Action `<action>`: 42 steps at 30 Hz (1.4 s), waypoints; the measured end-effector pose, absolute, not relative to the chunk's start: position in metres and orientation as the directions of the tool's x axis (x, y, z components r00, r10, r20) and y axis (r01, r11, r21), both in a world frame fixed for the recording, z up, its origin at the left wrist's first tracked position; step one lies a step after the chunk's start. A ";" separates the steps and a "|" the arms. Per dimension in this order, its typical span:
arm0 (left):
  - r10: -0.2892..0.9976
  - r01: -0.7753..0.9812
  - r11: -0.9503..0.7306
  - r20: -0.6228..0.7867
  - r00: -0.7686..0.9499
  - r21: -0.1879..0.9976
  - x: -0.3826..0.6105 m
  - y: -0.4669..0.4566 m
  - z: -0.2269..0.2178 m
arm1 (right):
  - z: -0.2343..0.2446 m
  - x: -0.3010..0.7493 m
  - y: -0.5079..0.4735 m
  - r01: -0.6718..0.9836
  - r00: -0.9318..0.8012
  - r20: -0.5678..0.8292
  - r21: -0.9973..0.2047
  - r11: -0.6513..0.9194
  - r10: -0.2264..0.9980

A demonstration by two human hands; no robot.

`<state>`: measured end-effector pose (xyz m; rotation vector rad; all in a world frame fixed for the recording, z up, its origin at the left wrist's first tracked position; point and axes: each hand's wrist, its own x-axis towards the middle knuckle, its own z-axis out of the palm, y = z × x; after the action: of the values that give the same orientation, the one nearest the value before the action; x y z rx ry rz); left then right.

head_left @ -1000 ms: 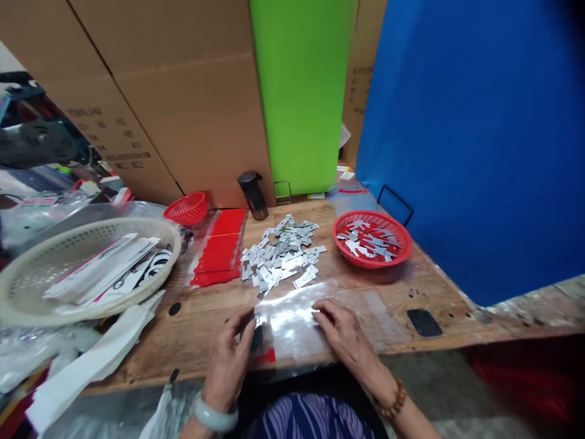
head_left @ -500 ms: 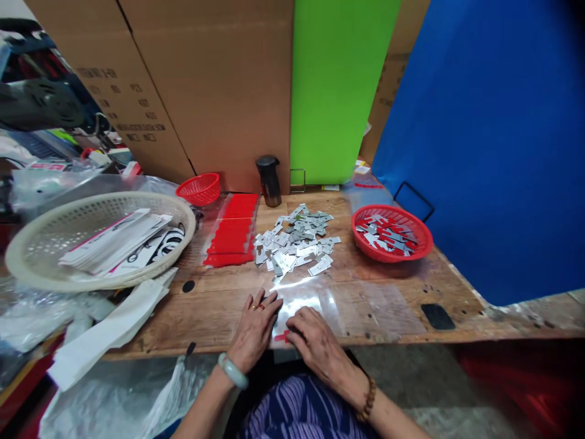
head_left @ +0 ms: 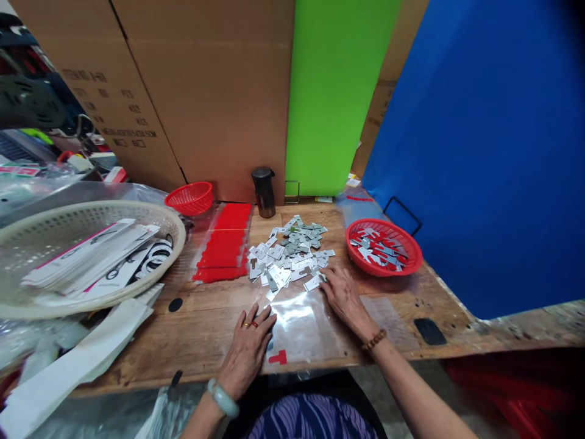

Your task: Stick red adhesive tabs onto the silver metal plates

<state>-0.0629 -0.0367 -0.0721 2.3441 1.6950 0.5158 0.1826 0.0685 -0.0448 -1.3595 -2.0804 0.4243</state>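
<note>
My left hand [head_left: 249, 344] lies flat with its fingers spread, fingertips at the left edge of a clear plastic bag [head_left: 306, 332] on the table. A small red T-shaped piece [head_left: 278, 357] rests at the bag's lower left, near my left thumb. My right hand [head_left: 345, 299] reaches over the bag's upper right, its bent fingers closed at the end of a small flat silver piece [head_left: 314, 281]. That piece sits at the near edge of a loose pile of similar silver pieces [head_left: 292, 250], some with cut-outs.
Right of the pile stands a red basket [head_left: 414, 265] with red and silver pieces. Red strips in clear plastic [head_left: 226, 244] lie left, beside a dark lidded jug [head_left: 264, 192]. A large cream basket [head_left: 176, 244] holds printed cards. Cardboard, green and blue panels stand behind.
My right hand has moved from the red piece forward and right to the pile's near edge. The red piece now lies uncovered. My left hand stays flat; the view has shifted slightly.
</note>
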 end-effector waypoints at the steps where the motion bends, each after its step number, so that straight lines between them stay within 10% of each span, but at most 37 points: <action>1: 0.945 0.875 -0.324 0.163 0.283 0.359 -0.063 -0.036 -0.073 | -0.046 0.184 0.073 0.710 -0.311 0.289 -0.563 0.423 0.906; 13: 0.970 0.749 -0.237 0.192 0.148 0.619 -0.063 -0.030 -0.063 | -0.043 0.184 0.086 0.639 -0.247 0.249 -0.685 0.350 0.937; 18: 0.952 0.197 0.234 -0.183 -0.247 0.952 -0.044 -0.026 -0.026 | -0.018 0.161 0.046 0.429 -0.336 0.422 -0.727 0.536 0.842; 23: 0.856 -0.363 0.496 -0.515 0.050 0.789 -0.031 -0.021 0.004 | -0.018 0.140 0.017 0.231 -0.482 0.506 -0.714 0.661 0.715; 31: 0.855 -0.239 0.509 -0.518 0.030 0.827 -0.038 -0.027 0.002 | -0.014 0.147 0.014 0.292 -0.617 0.258 -0.803 0.520 0.744; 42: 0.808 -0.305 0.578 -0.583 0.087 0.757 -0.042 -0.031 0.000 | -0.026 0.143 0.011 0.240 -0.645 0.295 -0.797 0.554 0.705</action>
<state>-0.0420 -0.0308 -0.0005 0.5128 1.2177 0.8850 0.1431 0.0108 -0.0255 -0.7559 -2.1814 0.9931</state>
